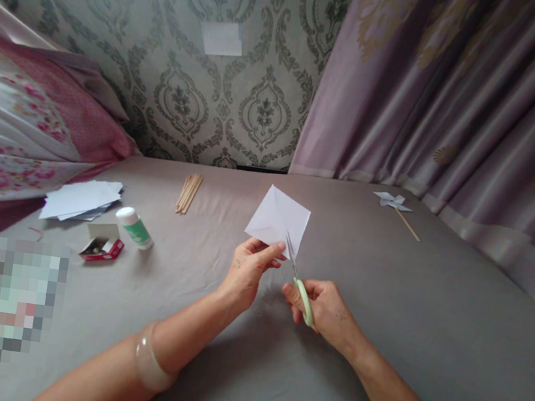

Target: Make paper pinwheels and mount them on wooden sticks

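A square sheet of white paper [278,214] with crease lines is held up over the cloth by my left hand [254,261], thumb on top near its lower corner. My right hand [320,303] is closed round the pale green handles of a pair of scissors [303,297]. The metal blades point up and to the left and lie across the lower right part of the paper, close to my left thumb. Whether the blades are cutting into the sheet I cannot tell.
On the left lie a stack of white paper [81,198], a glue bottle [136,228], an open red box of small dark pieces [101,250] and a blurred-out item [7,304]. Wooden sticks [189,194] lie farther back. A paper pinwheel [392,202] rests far right on the grey cloth [407,298].
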Motion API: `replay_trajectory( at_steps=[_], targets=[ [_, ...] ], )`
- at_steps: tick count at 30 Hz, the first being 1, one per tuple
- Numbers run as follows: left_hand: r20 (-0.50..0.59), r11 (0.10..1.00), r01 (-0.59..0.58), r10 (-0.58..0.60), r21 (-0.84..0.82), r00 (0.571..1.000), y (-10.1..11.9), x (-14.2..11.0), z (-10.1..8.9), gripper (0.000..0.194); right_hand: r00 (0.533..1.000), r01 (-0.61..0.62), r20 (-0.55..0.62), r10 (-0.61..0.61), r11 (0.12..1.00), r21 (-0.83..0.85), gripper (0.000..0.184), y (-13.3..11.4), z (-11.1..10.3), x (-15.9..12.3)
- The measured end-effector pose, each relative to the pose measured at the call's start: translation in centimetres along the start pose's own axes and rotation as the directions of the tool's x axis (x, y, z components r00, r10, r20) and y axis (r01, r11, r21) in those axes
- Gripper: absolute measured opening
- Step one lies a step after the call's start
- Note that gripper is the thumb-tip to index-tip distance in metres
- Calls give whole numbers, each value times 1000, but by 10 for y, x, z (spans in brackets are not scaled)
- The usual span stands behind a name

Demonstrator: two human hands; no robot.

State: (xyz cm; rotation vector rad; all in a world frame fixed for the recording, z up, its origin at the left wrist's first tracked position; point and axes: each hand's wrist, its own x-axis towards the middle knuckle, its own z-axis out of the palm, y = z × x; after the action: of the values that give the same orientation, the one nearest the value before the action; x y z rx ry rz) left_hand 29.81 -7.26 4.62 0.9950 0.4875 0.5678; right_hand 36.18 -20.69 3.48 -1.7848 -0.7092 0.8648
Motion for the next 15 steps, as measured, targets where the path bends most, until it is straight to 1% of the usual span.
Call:
replay_trajectory(
  at_steps=[5, 9, 15],
  targets=[
    [-5, 999, 26, -26, -34, 1000, -4, 2, -2, 24, 1000, 10, 12, -10, 1000, 13, 56, 5, 1, 3],
    [-25, 996, 48, -50, -74, 998, -3, 4, -3, 25, 1000, -7, 24, 7, 1000, 5, 57, 6, 2, 4],
    [-36, 994, 71, -75, -87, 997, -1, 5, -4, 28, 1000, -19, 18, 19, 1000, -7, 57, 5, 2, 5]
  ],
)
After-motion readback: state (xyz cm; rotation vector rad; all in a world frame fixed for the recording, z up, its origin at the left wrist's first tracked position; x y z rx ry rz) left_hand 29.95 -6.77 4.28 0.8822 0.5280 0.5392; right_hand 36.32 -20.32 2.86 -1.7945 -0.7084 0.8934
